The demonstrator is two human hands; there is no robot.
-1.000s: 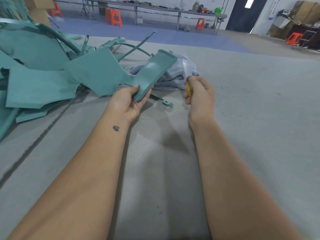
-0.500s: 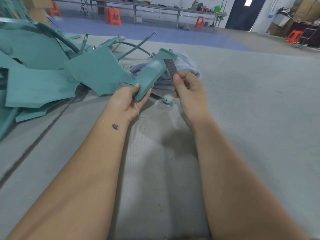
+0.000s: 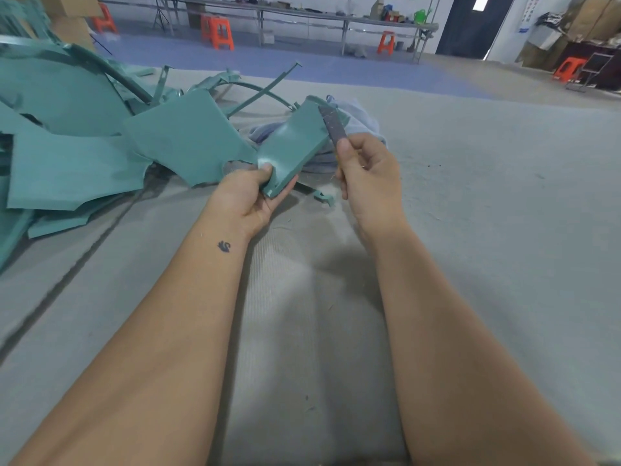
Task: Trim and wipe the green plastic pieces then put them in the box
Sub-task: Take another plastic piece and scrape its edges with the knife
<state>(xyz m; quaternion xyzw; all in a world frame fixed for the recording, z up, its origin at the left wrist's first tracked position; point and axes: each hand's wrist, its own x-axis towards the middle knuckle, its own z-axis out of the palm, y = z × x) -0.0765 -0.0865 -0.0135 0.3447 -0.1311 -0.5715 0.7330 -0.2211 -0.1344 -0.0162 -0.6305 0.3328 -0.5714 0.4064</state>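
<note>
My left hand (image 3: 247, 193) grips the near end of a long green plastic piece (image 3: 294, 142), which tilts up and away. My right hand (image 3: 368, 169) pinches a knife with a grey blade (image 3: 332, 124), its thumb on the blade's base. The blade lies against the right edge of the green piece near its far end. A crumpled grey cloth (image 3: 356, 119) rests on the table just behind both hands. No box is in view.
A heap of green plastic sheets (image 3: 77, 156) and thin green offcut strips (image 3: 265, 87) covers the table's left side. A small green scrap (image 3: 324, 197) lies under my hands. The grey felt tabletop (image 3: 487, 203) stretches to the right. Orange stools and benches stand far behind.
My right hand has swung in from the right, turning the knife so its blade now points up against the green piece's right edge. My left hand has kept its hold.
</note>
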